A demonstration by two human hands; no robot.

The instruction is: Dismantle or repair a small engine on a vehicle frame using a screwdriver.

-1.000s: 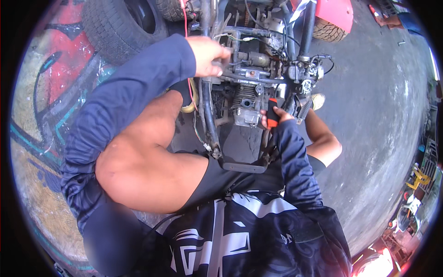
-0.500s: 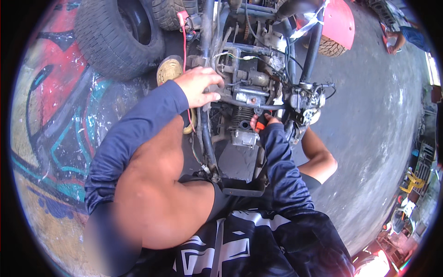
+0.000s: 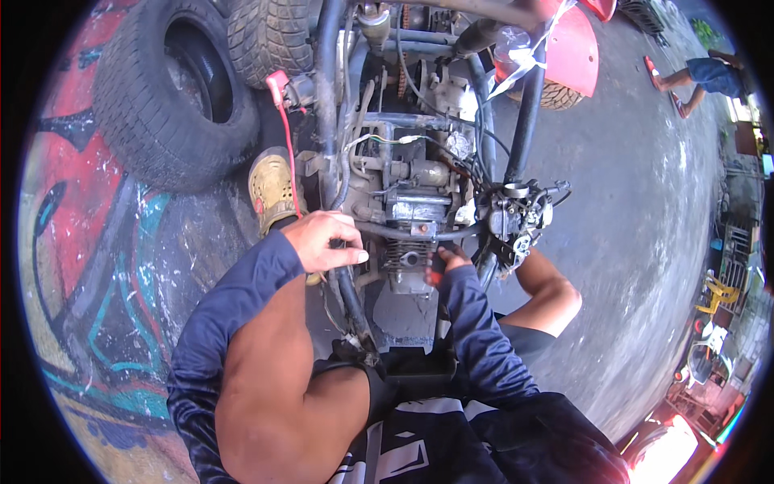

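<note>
My left hand (image 3: 326,242) rests at the left frame tube (image 3: 349,298), beside a curved black bar, with fingers loosely bent and thumb apart. My right hand (image 3: 450,260) grips an orange-and-black handled tool (image 3: 435,273), partly hidden, low beside the finned engine cylinder (image 3: 407,266); the tool's far end cannot be seen. To the cylinder's right a carburetor (image 3: 516,218) hangs among hoses and cables. A red wire with a red boot (image 3: 277,81) runs down along the left of the frame.
A loose tire (image 3: 129,97) and another tire (image 3: 270,44) lie upper left on paint-covered concrete. A red fender (image 3: 576,56) covers a wheel upper right. Farther right are another person's legs (image 3: 685,77), a yellow object (image 3: 716,294) and assorted clutter. My sandalled foot (image 3: 270,181) is beside the frame.
The view has shifted, so engine and hands sit lower in it. My left hand has settled on the frame; my right hand's tool is now more hidden. The other person's legs show more.
</note>
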